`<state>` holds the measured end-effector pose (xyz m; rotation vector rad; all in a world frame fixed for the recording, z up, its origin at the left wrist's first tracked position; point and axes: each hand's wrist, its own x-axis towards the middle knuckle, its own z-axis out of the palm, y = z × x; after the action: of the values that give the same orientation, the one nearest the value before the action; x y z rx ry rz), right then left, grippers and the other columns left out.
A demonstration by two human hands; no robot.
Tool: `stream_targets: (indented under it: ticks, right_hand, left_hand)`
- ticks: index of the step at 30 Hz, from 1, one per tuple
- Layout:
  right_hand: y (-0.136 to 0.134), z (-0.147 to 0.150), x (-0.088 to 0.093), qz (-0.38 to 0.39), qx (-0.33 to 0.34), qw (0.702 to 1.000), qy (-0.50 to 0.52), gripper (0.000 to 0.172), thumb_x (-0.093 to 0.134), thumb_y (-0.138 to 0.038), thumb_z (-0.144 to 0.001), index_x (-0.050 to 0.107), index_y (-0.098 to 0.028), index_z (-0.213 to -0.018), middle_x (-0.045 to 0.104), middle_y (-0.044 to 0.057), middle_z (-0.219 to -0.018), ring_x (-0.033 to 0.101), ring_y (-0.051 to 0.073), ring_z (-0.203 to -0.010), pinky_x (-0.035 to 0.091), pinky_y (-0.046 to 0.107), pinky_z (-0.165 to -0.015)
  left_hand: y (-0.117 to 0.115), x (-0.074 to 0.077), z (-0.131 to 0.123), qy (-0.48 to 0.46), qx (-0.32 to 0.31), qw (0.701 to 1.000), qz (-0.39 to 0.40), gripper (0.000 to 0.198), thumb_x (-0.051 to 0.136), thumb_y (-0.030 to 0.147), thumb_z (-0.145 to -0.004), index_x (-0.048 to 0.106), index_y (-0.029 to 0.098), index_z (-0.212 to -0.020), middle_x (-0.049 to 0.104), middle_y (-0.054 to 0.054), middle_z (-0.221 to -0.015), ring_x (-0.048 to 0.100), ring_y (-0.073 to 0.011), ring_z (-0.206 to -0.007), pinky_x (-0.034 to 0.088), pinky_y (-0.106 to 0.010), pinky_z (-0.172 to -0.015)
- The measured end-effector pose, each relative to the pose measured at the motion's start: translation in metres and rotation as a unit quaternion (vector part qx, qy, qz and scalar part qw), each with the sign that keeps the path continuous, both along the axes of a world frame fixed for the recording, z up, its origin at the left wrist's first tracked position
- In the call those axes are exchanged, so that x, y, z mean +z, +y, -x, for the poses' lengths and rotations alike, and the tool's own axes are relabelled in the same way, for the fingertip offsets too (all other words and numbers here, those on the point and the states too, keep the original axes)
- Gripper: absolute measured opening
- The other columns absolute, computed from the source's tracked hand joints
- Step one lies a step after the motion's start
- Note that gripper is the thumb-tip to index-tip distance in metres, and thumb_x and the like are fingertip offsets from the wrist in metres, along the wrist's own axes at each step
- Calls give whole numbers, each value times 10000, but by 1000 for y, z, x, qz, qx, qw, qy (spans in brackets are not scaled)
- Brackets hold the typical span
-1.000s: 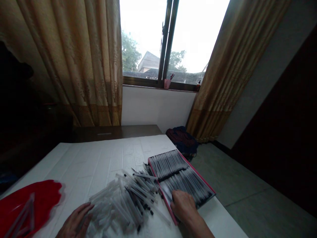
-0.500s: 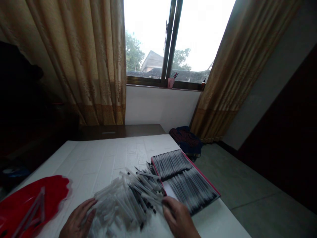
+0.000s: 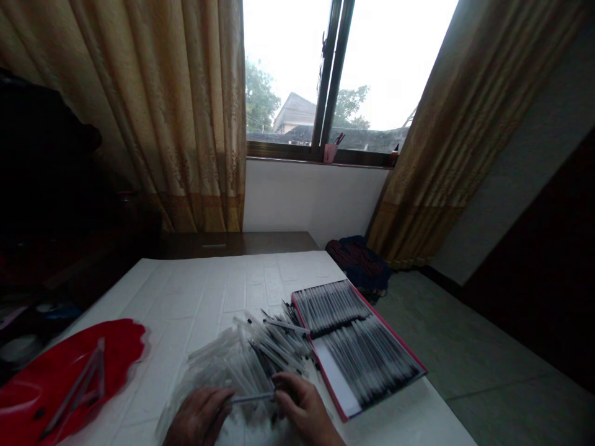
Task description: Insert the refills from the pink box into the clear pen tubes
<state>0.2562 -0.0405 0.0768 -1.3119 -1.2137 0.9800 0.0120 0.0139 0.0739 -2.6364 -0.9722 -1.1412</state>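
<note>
A loose heap of clear pens with black tips (image 3: 251,356) lies on the white table (image 3: 204,297). My left hand (image 3: 198,418) and my right hand (image 3: 302,409) meet at the near edge of the heap, and together they pinch one clear pen (image 3: 253,397) held level between their fingertips. To the right lies a flat pink-edged box (image 3: 357,347) filled with neat rows of pens; a bare white strip shows at its near left side.
A red tray (image 3: 60,378) with a few pens sits at the table's left. A dark wooden ledge (image 3: 223,243) runs behind the table under the window and curtains. A dark bundle (image 3: 360,260) lies on the tiled floor to the right.
My right hand left the pink-edged box and came left to the heap. My left hand moved right to meet it, and both now hold one pen between them.
</note>
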Motion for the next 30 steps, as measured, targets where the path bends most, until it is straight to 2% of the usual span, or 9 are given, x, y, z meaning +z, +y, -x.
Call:
stream_targets:
  ticks: [3,6,11,16,22,26,30]
  right_hand:
    - [8,-5,-4,50,-38,991,118,558,585,-681,-740,720,-171,-921,718,60,-676,593,149,-470,385,218,-402]
    - [12,-6,-9,69,-37,988,136,583,608,-721,-694,713,-170,-854,688,35,-618,532,118,-413,291,189,-356]
    - [12,1,-13,71,-44,988,131,542,642,-710,-659,684,-173,-715,664,12,-579,532,115,-410,384,216,-405]
    - [12,3,-12,78,-65,986,135,493,701,-657,-628,620,-171,-615,624,-12,-523,492,91,-380,362,202,-396]
    - [12,0,-9,66,-62,982,167,487,732,-647,-597,625,-172,-597,618,-14,-502,491,93,-381,367,207,-405]
    - [12,0,-9,56,-57,979,189,477,750,-636,-590,647,-170,-598,629,-9,-511,495,91,-387,372,207,-409]
    - [13,-1,-13,45,-58,972,221,475,796,-612,-541,705,-172,-696,673,2,-554,531,100,-409,407,218,-435]
  left_hand:
    - [5,-8,4,-34,30,999,-14,280,440,446,-947,624,282,-1080,740,13,-877,714,-132,-789,569,-199,-754]
    - [4,-11,7,-35,36,999,-15,276,431,436,-952,621,291,-1091,741,21,-884,713,-131,-799,566,-204,-766]
    - [1,-8,5,-29,35,999,-22,279,417,430,-958,627,292,-1080,741,18,-871,710,-130,-784,567,-201,-752]
    - [2,-9,6,-19,38,999,-16,282,427,436,-951,637,289,-1070,747,12,-882,715,-139,-794,571,-209,-757]
    - [3,-17,9,-6,35,999,8,284,441,458,-939,645,307,-1065,755,19,-890,727,-143,-795,579,-215,-755]
    - [3,-15,9,2,39,999,23,301,415,482,-942,638,320,-1061,755,29,-883,728,-142,-787,583,-217,-743]
    - [2,-12,8,7,34,999,2,293,403,477,-947,639,313,-1006,752,36,-838,725,-143,-747,578,-221,-718]
